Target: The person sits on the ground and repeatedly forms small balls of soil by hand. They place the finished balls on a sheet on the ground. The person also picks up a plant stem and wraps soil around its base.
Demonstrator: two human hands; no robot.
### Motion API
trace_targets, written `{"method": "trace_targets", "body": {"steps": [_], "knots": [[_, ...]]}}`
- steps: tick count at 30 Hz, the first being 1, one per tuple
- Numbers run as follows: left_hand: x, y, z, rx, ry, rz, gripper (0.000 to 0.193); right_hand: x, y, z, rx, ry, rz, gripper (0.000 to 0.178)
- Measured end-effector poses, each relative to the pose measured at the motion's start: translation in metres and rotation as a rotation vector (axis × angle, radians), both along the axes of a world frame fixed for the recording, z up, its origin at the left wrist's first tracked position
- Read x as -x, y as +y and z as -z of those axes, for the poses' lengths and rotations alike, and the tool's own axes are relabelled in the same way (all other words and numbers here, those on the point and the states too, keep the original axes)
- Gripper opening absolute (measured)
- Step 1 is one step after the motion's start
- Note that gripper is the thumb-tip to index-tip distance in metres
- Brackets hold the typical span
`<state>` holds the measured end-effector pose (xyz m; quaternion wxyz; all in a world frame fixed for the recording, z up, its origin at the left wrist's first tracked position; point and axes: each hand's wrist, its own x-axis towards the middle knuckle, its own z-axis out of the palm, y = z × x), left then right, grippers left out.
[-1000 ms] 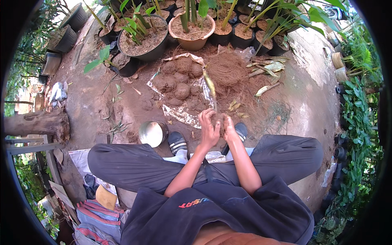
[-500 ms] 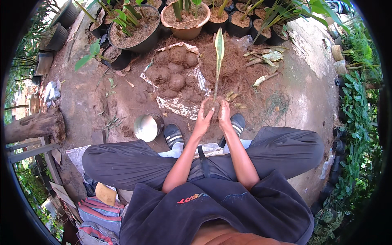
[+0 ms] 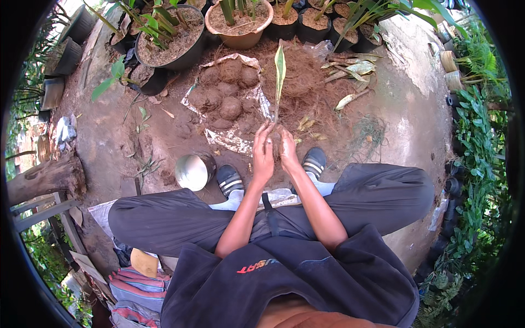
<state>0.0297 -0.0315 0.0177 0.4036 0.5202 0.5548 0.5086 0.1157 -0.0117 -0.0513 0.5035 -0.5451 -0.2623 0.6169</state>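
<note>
A snake plant cutting [image 3: 280,71] with a yellow-edged green leaf stands upright between my two hands. My left hand [image 3: 263,156] cups its base from the left, fingers together and pointing away from me. From the right, my right hand [image 3: 287,146] closes around the same base, its fingers muddy. The palms hide most of what surrounds the stem's foot. Just beyond my left hand, several brown balls of soil and fibre [image 3: 230,108] rest on a torn white sack [image 3: 229,142]. A heap of loose brown fibre [image 3: 298,82] lies behind the leaf.
A metal can [image 3: 195,170] sits left of my left foot. Potted plants line the far side, among them a terracotta-coloured pot [image 3: 240,39] and a large black pot [image 3: 170,54]. Dry leaves [image 3: 358,68] lie at far right; a log [image 3: 49,177] juts in from the left.
Both hands, with the cutting between them, have shifted slightly left in view. The left hand's fingers now lie straighter along the base, and the brown lump seen earlier is mostly covered. The view has shifted slightly.
</note>
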Motion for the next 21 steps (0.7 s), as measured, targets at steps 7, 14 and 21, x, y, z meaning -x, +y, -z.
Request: {"method": "trace_targets", "body": {"steps": [7, 14, 21], "knots": [[0.022, 0.011, -0.003, 0.002, -0.316, -0.027, 0.043, -0.012, 0.023, -0.054, 0.300, 0.472, 0.112, 0.037], [0.060, 0.019, -0.006, 0.026, -0.183, -0.446, 0.041, -0.035, 0.032, -0.052, 0.279, 0.806, 0.100, 0.036], [0.033, 0.012, -0.035, -0.215, 0.346, -0.091, 0.046, -0.023, 0.025, -0.068, 0.309, 0.625, 0.038, 0.042]]}}
